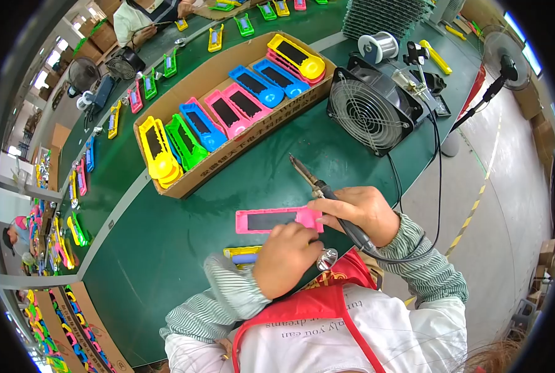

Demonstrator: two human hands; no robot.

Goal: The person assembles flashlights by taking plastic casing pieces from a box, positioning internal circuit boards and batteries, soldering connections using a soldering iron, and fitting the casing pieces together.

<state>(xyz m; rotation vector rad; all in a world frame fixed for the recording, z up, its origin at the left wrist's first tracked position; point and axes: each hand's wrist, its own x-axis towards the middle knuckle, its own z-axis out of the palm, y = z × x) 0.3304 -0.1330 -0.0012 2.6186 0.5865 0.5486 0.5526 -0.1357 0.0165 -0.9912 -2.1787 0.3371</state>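
We are working at a green table [128,267], the largest thing before us. On it stands a cardboard box [252,140] of coloured plastic casings, with a black fan [374,115] just beside its right end. Nearer us, the pink casing [268,222] lies flat with a dark strip inside. Our right hand [370,214] has its fingers closed round the soldering iron [322,188], its tip pointing away and up toward the box, clear of the casing. Our left hand [286,256] has its fingers bent and close together over the casing's near edge; we cannot quite tell whether they pinch anything. Near that hand are a yellow casing [242,255] and a small shiny reflector [327,259].
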